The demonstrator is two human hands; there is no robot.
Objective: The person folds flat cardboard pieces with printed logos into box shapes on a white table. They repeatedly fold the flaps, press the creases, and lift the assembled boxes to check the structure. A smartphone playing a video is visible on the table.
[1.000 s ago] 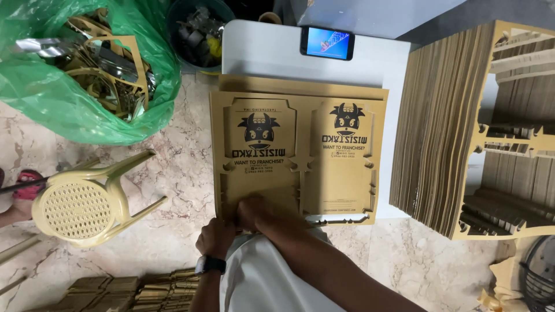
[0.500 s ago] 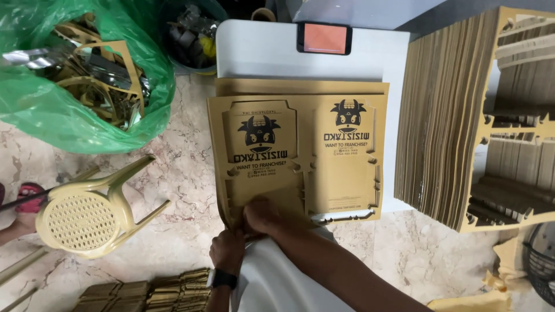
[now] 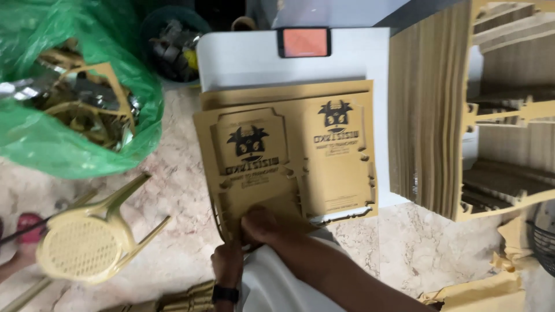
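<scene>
A tan die-cut cardboard sheet [image 3: 272, 156] with two printed panels lies on top of a pile of like sheets on a white table [image 3: 243, 58]. Its left panel is tilted and raised off the pile. My right hand [image 3: 263, 222] grips the near edge of that panel, the arm coming in from the lower right. My left hand [image 3: 227, 263], with a dark band on the wrist, holds the sheet's near-left corner from below. A white garment covers my lap beneath both hands.
A phone [image 3: 304, 41] with an orange screen lies at the table's far edge. A thick stack of cardboard sheets [image 3: 428, 115] stands on the right. A green bag of offcuts [image 3: 63, 133], a dark bucket [image 3: 173, 40] and a tipped yellow plastic stool [image 3: 81, 242] are on the left.
The left panel of the top sheet has lifted and turned off the pile under my hands. The phone screen went from blue to orange.
</scene>
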